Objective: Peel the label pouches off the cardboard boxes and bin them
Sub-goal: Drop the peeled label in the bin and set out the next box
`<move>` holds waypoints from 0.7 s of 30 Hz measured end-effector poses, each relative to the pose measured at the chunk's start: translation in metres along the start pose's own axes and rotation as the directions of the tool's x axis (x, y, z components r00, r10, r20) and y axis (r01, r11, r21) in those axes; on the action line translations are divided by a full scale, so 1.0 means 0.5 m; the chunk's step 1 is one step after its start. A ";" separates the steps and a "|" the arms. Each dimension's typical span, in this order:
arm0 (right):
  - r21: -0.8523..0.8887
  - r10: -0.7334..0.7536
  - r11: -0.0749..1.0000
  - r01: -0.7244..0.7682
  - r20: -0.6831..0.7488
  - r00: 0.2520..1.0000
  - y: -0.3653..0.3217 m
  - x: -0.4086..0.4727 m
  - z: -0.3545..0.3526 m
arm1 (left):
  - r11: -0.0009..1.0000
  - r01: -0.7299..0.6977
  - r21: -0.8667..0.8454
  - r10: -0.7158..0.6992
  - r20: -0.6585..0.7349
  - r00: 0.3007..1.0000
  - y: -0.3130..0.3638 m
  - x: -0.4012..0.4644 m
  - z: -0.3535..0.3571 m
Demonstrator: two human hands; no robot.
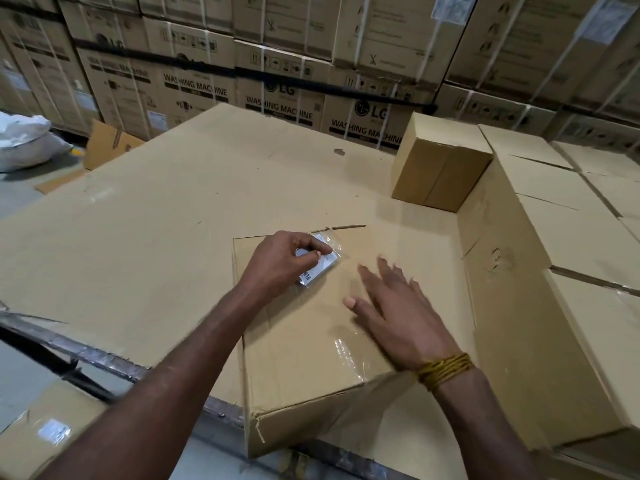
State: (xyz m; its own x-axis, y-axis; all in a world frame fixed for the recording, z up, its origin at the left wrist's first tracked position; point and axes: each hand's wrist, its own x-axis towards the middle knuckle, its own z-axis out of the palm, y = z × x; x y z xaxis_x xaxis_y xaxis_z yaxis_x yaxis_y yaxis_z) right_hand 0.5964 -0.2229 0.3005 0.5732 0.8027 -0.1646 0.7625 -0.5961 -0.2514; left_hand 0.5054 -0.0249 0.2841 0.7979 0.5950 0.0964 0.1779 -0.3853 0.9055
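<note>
A brown cardboard box (304, 344) lies in front of me on a large flat cardboard sheet (156, 220), its near corner hanging over the edge. A clear label pouch (323, 263) with white paper and a barcode inside sits at the box's far left corner. My left hand (280, 263) pinches the pouch with curled fingers, and part of the pouch looks lifted off the box. My right hand (391, 308) lies flat on the box top to the right of the pouch, fingers spread and straight.
A small upright box (440, 164) stands at the back right. Stacked cardboard boxes (561, 244) line the right side. Washing machine cartons (277, 84) form a wall behind. A white sack (24, 140) lies on the floor at far left. Another labelled box (45, 431) sits lower left.
</note>
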 end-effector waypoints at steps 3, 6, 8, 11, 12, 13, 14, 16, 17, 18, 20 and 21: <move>0.059 -0.259 0.965 0.254 0.098 0.961 -0.053 -0.048 0.026 | 1.000 -0.012 0.024 0.011 0.016 1.000 -0.001 0.002 -0.001; -0.024 -0.134 0.990 0.136 0.050 0.990 -0.012 -0.021 0.030 | 0.998 -0.016 0.056 0.014 0.036 0.999 -0.002 0.003 0.000; -0.019 0.118 0.993 -0.118 -0.010 0.993 0.024 0.004 0.012 | 0.999 -0.011 0.046 0.009 0.041 0.999 -0.005 0.005 0.000; -0.036 0.244 0.969 -0.246 -0.034 0.969 0.026 0.003 -0.005 | 0.999 -0.017 0.043 0.016 0.037 0.999 -0.010 0.005 0.000; -0.011 0.174 0.985 -0.174 -0.028 0.984 0.005 -0.012 -0.005 | 0.999 -0.015 0.039 0.014 0.037 0.999 -0.010 0.004 -0.001; 0.038 0.065 0.997 -0.064 -0.006 0.998 -0.022 -0.030 -0.002 | 0.999 -0.014 0.036 0.012 0.039 0.999 -0.010 0.003 -0.002; 0.104 -0.048 0.994 0.045 0.030 0.998 -0.049 -0.049 0.004 | 0.999 -0.015 0.035 0.013 0.043 0.999 -0.009 0.003 -0.003; 0.157 -0.194 0.972 0.177 0.094 0.977 -0.076 -0.067 0.025 | 0.999 -0.018 0.037 0.016 0.049 0.999 -0.010 0.002 -0.003; 0.124 -0.198 0.974 0.187 0.080 0.977 -0.069 -0.060 0.034 | 0.999 -0.018 0.037 0.016 0.052 0.998 -0.009 0.001 -0.002; 0.091 -0.148 0.985 0.144 0.037 0.988 -0.055 -0.048 0.038 | 0.999 -0.017 0.041 0.015 0.056 0.998 -0.008 0.001 -0.003; 0.089 0.090 0.993 -0.084 -0.071 0.993 -0.017 -0.021 0.032 | 0.998 -0.020 0.059 0.017 0.059 0.998 -0.005 0.001 -0.004; 0.099 0.224 0.972 -0.214 -0.101 0.969 0.001 -0.014 0.020 | 0.998 -0.025 0.064 0.021 0.062 0.998 -0.004 0.002 -0.004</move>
State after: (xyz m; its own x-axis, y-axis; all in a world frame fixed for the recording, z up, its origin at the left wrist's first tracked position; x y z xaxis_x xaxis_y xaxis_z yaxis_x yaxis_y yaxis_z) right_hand 0.5896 -0.2286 0.2919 0.7567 0.6427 -0.1197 0.5886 -0.7495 -0.3030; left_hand 0.5044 -0.0219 0.2832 0.8355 0.5420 0.0901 0.1941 -0.4445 0.8745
